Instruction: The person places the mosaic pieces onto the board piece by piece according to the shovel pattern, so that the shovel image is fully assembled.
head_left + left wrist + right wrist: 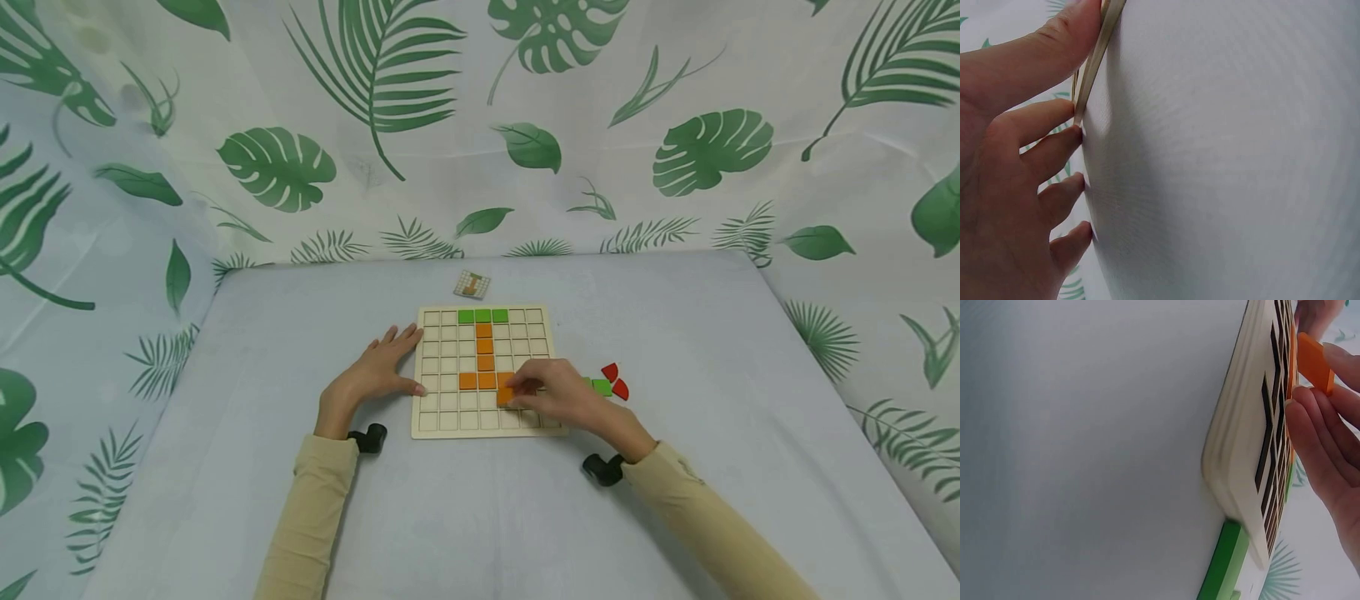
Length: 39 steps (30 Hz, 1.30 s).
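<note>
Your tan sleeves (309,508) reach over the white surface (480,517). Your right hand (558,392) pinches a small orange square (505,397) with the thumb and fingers. You hold it tipped over the wooden board (448,422), just below the right end of an orange row (487,381). An orange line (485,346) goes up from that row to three green squares (483,316). Your left hand (375,371) is spread wide, touching the board's left edge. Red pieces (620,389) and green blocks (602,387) lie right of the board. Past its far edge lies a little card (472,284).
</note>
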Each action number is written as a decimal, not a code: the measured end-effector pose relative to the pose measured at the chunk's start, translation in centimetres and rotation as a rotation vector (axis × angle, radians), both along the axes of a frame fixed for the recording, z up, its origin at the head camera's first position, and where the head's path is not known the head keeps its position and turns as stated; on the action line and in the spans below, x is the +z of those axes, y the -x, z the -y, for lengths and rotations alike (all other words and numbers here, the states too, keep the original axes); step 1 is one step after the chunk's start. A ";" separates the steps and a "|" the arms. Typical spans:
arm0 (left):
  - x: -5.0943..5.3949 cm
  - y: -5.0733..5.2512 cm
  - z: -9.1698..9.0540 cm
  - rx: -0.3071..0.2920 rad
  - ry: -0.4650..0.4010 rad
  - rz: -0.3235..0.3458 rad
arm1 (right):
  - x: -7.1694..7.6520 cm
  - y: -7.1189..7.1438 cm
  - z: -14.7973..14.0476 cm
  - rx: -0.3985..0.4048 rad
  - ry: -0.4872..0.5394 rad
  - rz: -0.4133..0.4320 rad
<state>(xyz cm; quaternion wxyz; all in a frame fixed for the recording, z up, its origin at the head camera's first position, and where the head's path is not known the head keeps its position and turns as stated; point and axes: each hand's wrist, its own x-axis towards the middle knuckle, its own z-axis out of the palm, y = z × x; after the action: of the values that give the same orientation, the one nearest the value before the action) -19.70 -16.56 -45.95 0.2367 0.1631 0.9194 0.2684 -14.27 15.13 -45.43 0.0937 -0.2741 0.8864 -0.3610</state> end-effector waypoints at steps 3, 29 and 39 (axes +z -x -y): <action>0.0 -0.1 0.0 0.002 -0.001 0.004 | -0.1 0.0 0.3 0.018 0.008 -0.016; 0.1 -0.1 0.0 -0.006 0.001 0.008 | -0.7 0.5 2.8 0.065 -0.082 -0.119; 0.3 -0.1 0.0 -0.007 -0.001 0.004 | -0.7 0.5 2.9 0.077 -0.078 -0.151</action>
<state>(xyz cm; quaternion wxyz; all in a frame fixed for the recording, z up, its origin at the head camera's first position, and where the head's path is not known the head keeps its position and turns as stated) -19.63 -16.51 -45.63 0.2395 0.1661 0.9182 0.2683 -14.78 12.26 -46.11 0.0512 -0.3305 0.8932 -0.3005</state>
